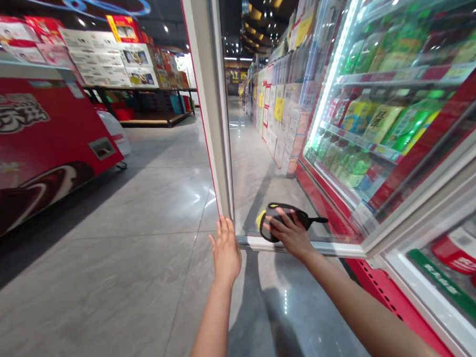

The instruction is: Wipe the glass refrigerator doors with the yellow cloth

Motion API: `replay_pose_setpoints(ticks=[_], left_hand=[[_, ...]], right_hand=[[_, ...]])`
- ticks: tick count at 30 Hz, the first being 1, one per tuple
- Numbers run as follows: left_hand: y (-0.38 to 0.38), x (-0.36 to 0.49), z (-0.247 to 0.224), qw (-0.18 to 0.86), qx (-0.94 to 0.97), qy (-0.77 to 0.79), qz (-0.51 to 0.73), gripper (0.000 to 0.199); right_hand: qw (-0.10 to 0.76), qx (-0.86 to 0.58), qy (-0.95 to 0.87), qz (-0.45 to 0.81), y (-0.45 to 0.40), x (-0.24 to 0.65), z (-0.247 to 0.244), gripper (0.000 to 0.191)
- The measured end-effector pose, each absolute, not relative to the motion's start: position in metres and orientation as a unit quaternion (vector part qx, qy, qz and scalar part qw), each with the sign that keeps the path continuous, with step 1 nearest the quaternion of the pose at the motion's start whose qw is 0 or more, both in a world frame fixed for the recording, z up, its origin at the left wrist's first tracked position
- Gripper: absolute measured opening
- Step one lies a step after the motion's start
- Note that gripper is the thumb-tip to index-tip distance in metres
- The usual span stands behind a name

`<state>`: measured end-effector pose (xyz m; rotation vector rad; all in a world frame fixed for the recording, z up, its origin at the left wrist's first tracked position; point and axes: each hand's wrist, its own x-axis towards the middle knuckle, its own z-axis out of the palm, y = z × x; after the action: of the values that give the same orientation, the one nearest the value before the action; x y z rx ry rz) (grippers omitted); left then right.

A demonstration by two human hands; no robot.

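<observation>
Left hand [226, 255] points forward, fingers [224, 227] extended; left forearm [212, 327] stretches ahead; right hand [292, 235] angles inward, fingers spread; right forearm [357, 305] slants leftward, bare.

A white light strip [337, 61] glares, the floor [147, 266] gleams, and outer edges blur.

The right hand [293, 236] partly hides the dark pad [274, 217]; the left edge crops the red freezer [68, 136]
</observation>
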<state>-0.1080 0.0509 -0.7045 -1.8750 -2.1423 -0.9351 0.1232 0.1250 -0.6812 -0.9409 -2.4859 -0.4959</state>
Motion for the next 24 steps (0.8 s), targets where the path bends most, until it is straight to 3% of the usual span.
replay_pose_setpoints(ticks=[5, 11, 15, 18, 22, 24], left_hand=[[0.05, -0.107, -0.709, 0.075, -0.618, -0.72, -0.306, 0.072], [0.05, -0.107, -0.713, 0.083, -0.609, -0.726, -0.308, 0.082], [0.046, -0.106, -0.707, 0.069, -0.61, -0.733, -0.294, 0.082], [0.043, -0.104, -0.701, 0.058, -0.605, -0.744, -0.276, 0.081], [0.039, -0.102, -0.698, 0.049, -0.594, -0.762, -0.255, 0.081], [0.032, -0.105, -0.695, 0.061, -0.598, -0.76, -0.245, 0.084]], right_hand=[[0.297, -0.305, -0.874, -0.234, 0.121, 0.044, -0.607, 0.055], [0.238, -0.078, -0.934, -0.253, 0.132, -0.003, -0.508, 0.043], [0.335, -0.148, -0.875, -0.317, 0.136, -0.018, -0.433, 0.035], [0.347, -0.163, -0.851, -0.359, 0.132, -0.026, -0.43, 0.027], [0.238, -0.081, -0.877, -0.409, 0.124, -0.026, -0.474, 0.023], [0.197, -0.057, -0.882, -0.424, 0.123, -0.025, -0.474, 0.022]])
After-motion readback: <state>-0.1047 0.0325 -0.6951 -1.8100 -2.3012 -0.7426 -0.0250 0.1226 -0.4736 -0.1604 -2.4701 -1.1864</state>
